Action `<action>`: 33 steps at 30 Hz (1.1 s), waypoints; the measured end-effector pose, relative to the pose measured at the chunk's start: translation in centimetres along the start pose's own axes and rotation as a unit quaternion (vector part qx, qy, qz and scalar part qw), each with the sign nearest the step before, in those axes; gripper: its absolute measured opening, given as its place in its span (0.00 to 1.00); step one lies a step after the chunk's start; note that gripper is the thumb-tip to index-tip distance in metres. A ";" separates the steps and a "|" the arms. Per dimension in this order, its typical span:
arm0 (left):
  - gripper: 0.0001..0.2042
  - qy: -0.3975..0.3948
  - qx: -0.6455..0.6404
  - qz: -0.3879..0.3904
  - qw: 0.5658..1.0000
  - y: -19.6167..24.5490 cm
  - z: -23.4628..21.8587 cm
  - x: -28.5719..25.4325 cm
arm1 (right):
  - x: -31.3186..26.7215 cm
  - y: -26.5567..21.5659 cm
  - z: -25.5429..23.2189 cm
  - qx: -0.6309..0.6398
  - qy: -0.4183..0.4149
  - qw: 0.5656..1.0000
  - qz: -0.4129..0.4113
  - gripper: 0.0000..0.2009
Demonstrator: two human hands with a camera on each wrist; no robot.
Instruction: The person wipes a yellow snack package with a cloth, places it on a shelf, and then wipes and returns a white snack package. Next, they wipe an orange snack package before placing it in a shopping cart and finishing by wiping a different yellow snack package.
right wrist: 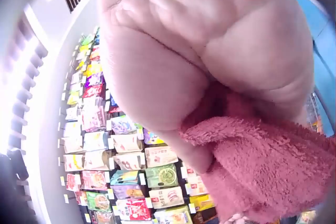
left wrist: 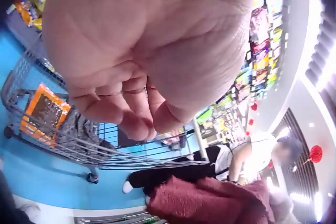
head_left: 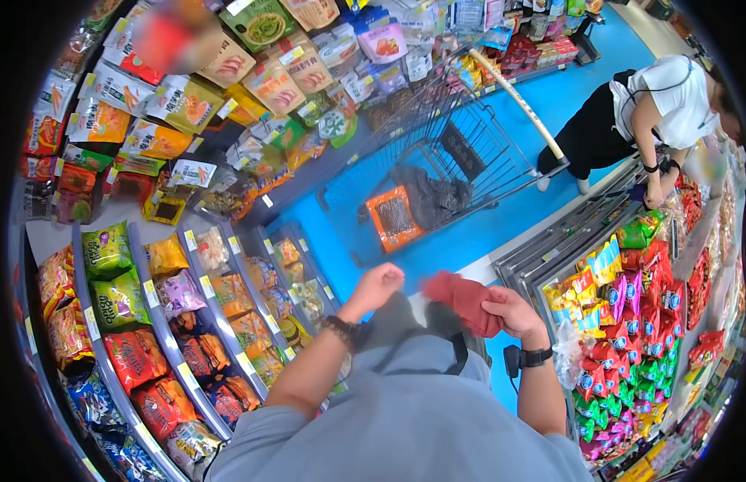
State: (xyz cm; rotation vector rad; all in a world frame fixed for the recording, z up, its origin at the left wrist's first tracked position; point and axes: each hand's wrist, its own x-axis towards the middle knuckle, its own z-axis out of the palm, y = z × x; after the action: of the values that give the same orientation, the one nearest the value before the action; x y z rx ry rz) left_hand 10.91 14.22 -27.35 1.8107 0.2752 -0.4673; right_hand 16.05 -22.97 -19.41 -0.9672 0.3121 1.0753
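Observation:
My right hand (head_left: pixel 513 312) grips a fuzzy dark-red cloth (head_left: pixel 461 304) in front of my waist. In the right wrist view, thumb and fingers close over a bunched part of the cloth (right wrist: pixel 273 166), and the rest hangs loose below. Just left of the cloth is my left hand (head_left: pixel 375 287), apart from it. Its fingers curl in toward the thumb with nothing visible between them, as the left wrist view shows of the hand (left wrist: pixel 147 50). The cloth also appears low in that view.
A wire shopping cart (head_left: pixel 517 100) stands ahead, holding an orange-edged package (head_left: pixel 383 225) and a black plastic bag (head_left: pixel 437 201). Snack bins (head_left: pixel 152 293) line the left, hanging packets (head_left: pixel 281 84) the far side. At right are candy bags (head_left: pixel 630 321) and a person (head_left: pixel 670 104) leaning over the shelves.

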 end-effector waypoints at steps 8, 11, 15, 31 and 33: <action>0.10 -0.017 0.156 -0.131 0.979 -15.7 -1.3 14.1 | 3.5 2.6 -2.1 0.013 0.116 0.992 0.041 0.09; 0.11 -0.121 0.270 -0.119 0.948 -21.3 -2.7 20.7 | 4.8 5.2 -3.3 0.058 0.180 0.979 0.081 0.10; 0.13 -0.198 0.310 -0.121 0.922 -25.7 -1.9 28.6 | 6.3 7.4 -3.6 0.027 0.202 0.964 0.171 0.06; 0.30 0.218 0.030 -0.486 0.846 -50.7 1.9 37.2 | 11.2 9.7 -3.6 0.101 0.284 0.918 0.257 0.06; 0.25 0.106 -0.118 -0.444 0.882 -43.3 -0.1 36.9 | 11.8 9.0 -3.3 0.108 0.277 0.924 0.242 0.06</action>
State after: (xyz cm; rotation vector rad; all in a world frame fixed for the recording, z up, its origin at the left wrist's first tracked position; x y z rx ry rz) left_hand 25.71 24.80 -81.21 1.4101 1.2887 -0.8198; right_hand 14.81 -17.31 -33.42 -1.0047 1.1615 1.1582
